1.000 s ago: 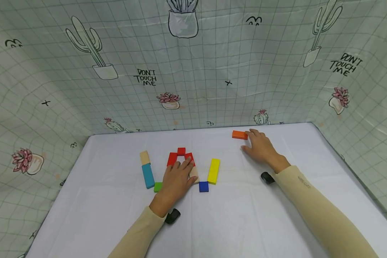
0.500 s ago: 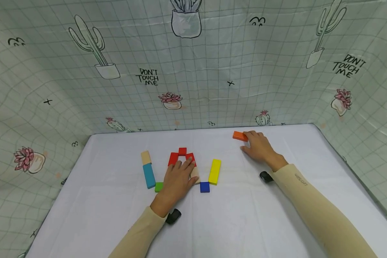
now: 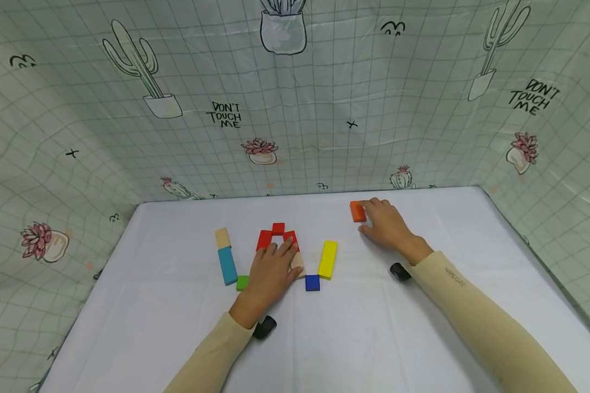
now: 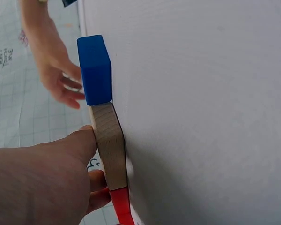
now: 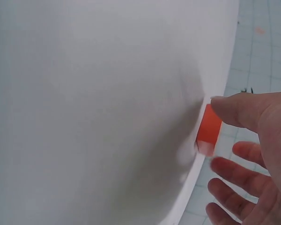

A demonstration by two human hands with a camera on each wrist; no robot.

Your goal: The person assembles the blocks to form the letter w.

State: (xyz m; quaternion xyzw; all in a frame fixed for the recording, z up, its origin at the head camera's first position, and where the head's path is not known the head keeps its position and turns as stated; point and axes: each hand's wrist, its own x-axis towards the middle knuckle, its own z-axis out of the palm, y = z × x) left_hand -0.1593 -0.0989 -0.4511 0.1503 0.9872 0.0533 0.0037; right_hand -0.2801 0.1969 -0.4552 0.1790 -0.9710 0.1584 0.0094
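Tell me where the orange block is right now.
In the head view the orange block lies at the far right of the white table, against the fingertips of the right hand, apart from the yellow block.

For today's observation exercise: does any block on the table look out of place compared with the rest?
Yes, the orange block. It lies alone near the table's far edge, apart from the group of red, blue, yellow, green and plain wood blocks in the middle. The right hand touches it with its fingertips, while the left hand rests on the group.
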